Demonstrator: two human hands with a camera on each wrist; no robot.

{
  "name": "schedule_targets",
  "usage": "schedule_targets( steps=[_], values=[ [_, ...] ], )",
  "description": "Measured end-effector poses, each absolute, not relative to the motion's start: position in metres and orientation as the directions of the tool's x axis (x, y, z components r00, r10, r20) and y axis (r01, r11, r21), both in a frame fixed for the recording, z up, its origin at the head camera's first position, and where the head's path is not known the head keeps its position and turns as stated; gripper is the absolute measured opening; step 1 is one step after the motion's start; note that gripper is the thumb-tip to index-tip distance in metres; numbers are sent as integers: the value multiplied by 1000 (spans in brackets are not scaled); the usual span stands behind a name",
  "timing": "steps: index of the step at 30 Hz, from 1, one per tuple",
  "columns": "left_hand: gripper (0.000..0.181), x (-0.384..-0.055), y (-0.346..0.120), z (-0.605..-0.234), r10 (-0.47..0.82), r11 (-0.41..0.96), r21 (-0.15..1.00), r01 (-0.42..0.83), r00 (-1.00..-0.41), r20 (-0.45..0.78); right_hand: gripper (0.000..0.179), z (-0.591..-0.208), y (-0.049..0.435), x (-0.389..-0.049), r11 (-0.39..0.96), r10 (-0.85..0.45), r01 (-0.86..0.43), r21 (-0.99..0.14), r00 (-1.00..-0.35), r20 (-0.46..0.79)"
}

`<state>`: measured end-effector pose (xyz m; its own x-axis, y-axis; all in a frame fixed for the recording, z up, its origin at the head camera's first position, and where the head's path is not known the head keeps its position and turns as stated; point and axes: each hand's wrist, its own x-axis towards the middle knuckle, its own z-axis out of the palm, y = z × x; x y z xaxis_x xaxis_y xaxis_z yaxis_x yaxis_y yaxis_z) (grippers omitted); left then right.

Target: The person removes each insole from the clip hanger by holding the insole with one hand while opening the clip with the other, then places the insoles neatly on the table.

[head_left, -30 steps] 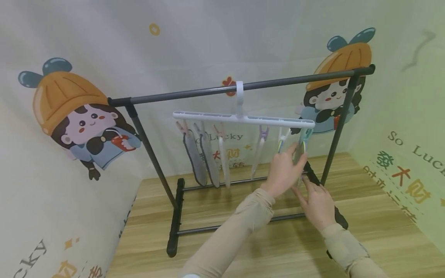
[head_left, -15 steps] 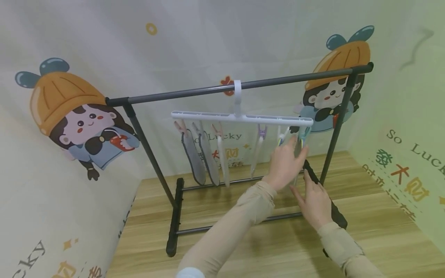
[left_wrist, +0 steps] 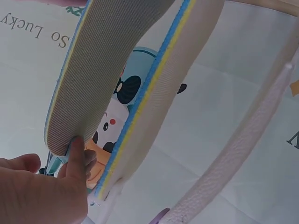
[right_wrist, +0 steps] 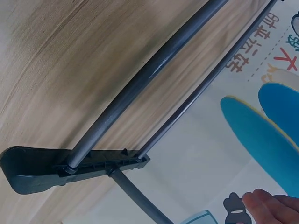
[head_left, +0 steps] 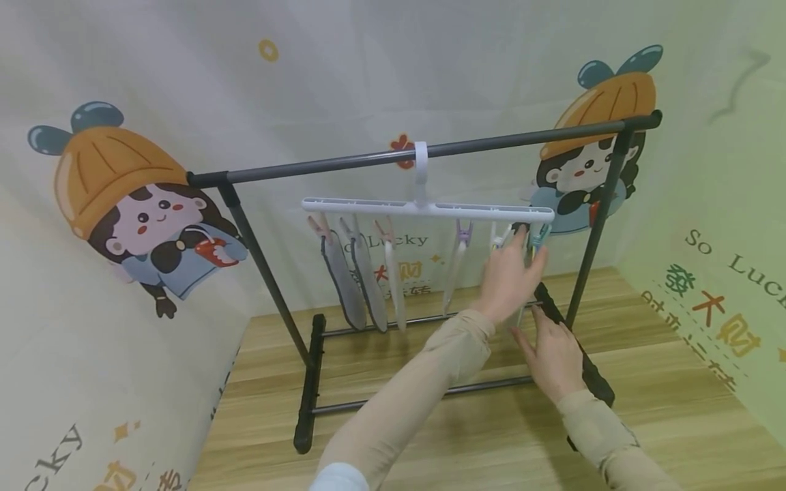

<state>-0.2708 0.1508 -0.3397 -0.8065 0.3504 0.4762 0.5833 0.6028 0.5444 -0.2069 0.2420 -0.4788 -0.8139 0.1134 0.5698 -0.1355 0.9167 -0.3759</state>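
A white clip hanger [head_left: 368, 206] holds several insoles by clothespins. In the left wrist view, the end insole [left_wrist: 98, 65] has grey mesh with a blue-yellow edge; its blue underside shows in the right wrist view. My left hand [head_left: 510, 283] is at its upper end, beside the teal clothespin [head_left: 539, 236]. The straight index finger touches the insole's face; the thumb lies across the clothespin, apart from the insole. A similar insole [left_wrist: 149, 93] hangs alongside. My right hand [head_left: 555, 354] is at the end insole's lower end, fingers fairly straight; exact contact is hard to see.
The hanger hooks over the top bar [head_left: 319, 166] of a dark metal rack on a wood-grain table [head_left: 479, 443]. Two grey insoles [head_left: 344, 283] and paler insoles [head_left: 396, 286] hang farther left. Lower rails [head_left: 350, 406] cross the rack's base. Patterned fabric [head_left: 344, 82] stands behind.
My left hand has moved slightly up, its index finger reaching higher beside the teal clothespin. My right hand has shifted only a little near the insole's lower end.
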Motion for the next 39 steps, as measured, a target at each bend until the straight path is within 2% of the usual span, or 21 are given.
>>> schedule_targets(
  steps=[6,10,19,24,33,39],
  values=[
    [44,-274,152,-338,308,510,634,582,-811,497,61,-479,243,-209,923,122,-121,-366,-808,576],
    [39,-277,151,-337,310,499,632,593,-803,509,62,-479,242,-210,922,136,-100,-374,-820,556],
    [40,-276,149,-335,315,550,576,605,-789,528,45,-481,239,-211,928,122,-131,-348,-777,618],
    [40,-274,149,-333,319,582,527,620,-770,553,28,-481,237,-211,935,114,-130,-330,-771,626],
    [34,-273,148,-333,367,657,367,658,-705,606,35,-486,233,-209,933,134,-125,-337,-749,649],
    [29,-271,146,-334,369,679,315,663,-680,634,28,-489,231,-208,928,147,-126,-350,-741,655]
  ],
)
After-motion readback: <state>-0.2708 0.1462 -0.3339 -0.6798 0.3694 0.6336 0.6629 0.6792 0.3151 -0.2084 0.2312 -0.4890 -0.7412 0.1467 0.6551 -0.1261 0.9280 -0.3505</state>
